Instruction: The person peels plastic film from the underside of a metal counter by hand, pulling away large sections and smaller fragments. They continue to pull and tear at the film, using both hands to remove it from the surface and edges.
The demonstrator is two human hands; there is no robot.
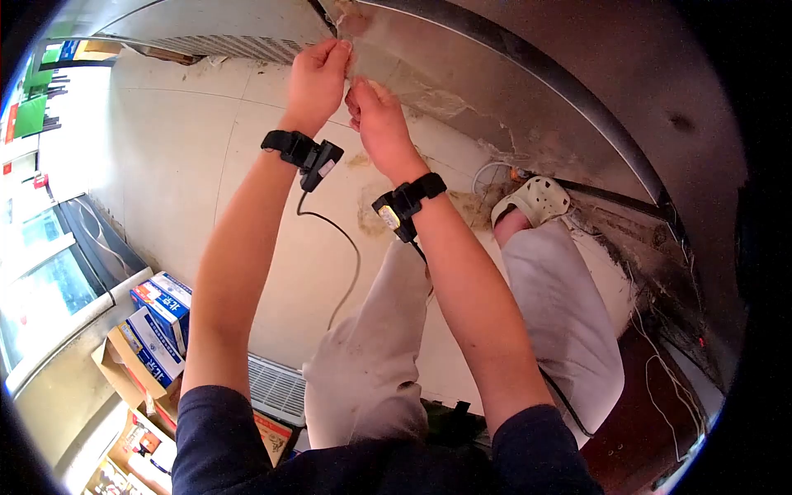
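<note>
My left hand [318, 87] is raised at the top of the view, thumb and fingers pinched together beside the lower edge of a dark metal panel [528, 107]. Just below and to the right, my right hand [375, 115] has its fingers curled in and closed. Between the two sets of fingertips there may be something thin and pale, too small to make out. Both wrists wear black straps with small box-shaped devices [320, 167], and a black cable [356, 256] trails from the left one.
Stained pale tiles [181, 157] lie behind my hands. A vented panel [239, 47] is at upper left. Blue and white boxes [165, 301] and an open carton [124, 363] stand at lower left. My foot in a pale clog [540, 200] is near a white hose [487, 171]. Loose wires [660, 371] hang at right.
</note>
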